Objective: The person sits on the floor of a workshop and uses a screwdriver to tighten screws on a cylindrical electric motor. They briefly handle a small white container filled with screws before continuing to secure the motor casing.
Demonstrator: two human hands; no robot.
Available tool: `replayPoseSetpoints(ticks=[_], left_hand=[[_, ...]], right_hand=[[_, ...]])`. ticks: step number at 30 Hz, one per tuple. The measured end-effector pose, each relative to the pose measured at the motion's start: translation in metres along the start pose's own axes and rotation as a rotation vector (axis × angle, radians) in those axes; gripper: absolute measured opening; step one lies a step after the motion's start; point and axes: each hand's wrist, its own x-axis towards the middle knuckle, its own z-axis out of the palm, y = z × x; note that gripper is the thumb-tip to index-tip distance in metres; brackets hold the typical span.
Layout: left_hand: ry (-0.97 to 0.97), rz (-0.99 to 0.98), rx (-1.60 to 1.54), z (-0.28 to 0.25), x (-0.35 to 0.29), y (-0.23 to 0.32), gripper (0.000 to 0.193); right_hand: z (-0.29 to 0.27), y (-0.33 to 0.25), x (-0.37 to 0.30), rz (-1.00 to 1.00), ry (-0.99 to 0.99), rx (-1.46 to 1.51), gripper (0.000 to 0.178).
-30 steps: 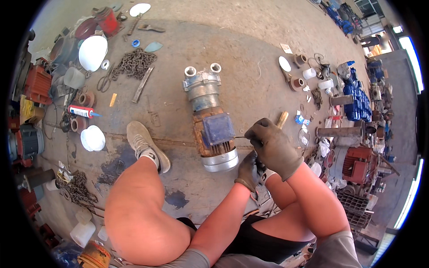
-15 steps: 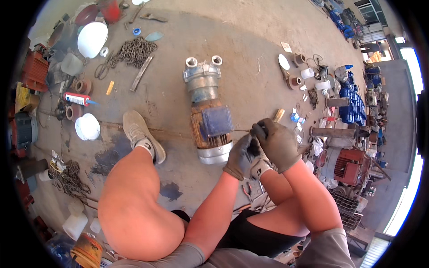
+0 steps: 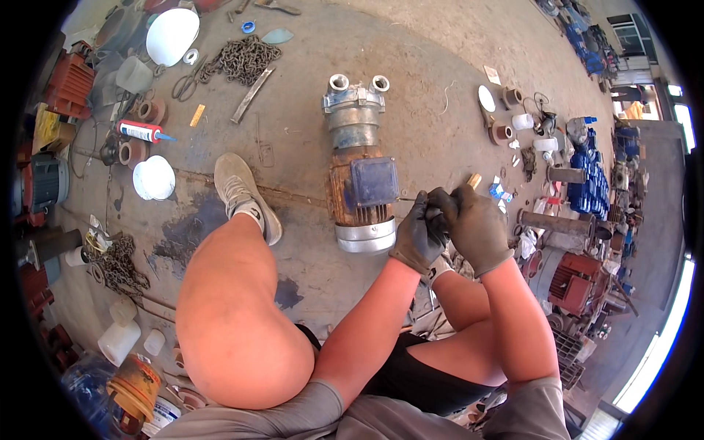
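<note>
An electric motor with a pump head (image 3: 355, 117) lies on the floor before me, its rusty body (image 3: 342, 192) carrying a blue terminal box (image 3: 375, 181) and ending in a silver cover (image 3: 366, 238). A thin metal rod (image 3: 407, 199), like a screwdriver shaft, reaches from my gloved hands to the right side of the terminal box. Curled fingers of my left hand (image 3: 419, 238) close around the rod near the box. My right hand (image 3: 477, 231) is closed beside it at the rod's outer end. Any handle is hidden inside the gloves.
A wooden handle (image 3: 474, 180) lies beyond my right hand. Left of the motor are a rusty chain (image 3: 242, 60), a sealant tube (image 3: 139, 132) and a white bowl (image 3: 154, 178). Metal pipes (image 3: 554, 222), a red motor (image 3: 576, 284) and blue parts (image 3: 587, 176) crowd the right.
The whole view has shifted, so the motor and floor objects appear higher and farther right. Both hands stay together at the terminal box's side, the rod still between them and the box.
</note>
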Motion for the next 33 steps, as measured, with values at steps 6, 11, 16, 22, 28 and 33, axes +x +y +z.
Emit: replayPoseSetpoints(ticks=[6,11,16,22,28,33], left_hand=[[0.234,0.131,-0.024,0.03,-0.005,-0.013,0.029],[0.158,0.11,-0.126,0.036,-0.006,-0.018,0.028],[0.287,0.079,-0.131,0.036,-0.002,-0.008,0.027],[0.371,0.128,-0.199,0.033,0.005,-0.008,0.026],[0.418,0.108,-0.156,0.039,0.0,-0.005,0.027],[0.405,0.17,-0.163,0.036,0.0,-0.004,0.027]], right_hand=[[-0.001,0.022,0.006,-0.415,-0.005,0.064,0.032],[-0.014,0.02,0.033,-0.464,-0.236,-0.027,0.03],[-0.026,-0.014,0.057,0.259,-0.637,0.284,0.036],[-0.035,-0.011,0.046,-0.753,-0.274,-0.434,0.034],[-0.017,-0.011,0.043,0.102,-0.525,0.275,0.034],[-0.024,-0.013,0.008,-0.489,-0.07,0.124,0.033]])
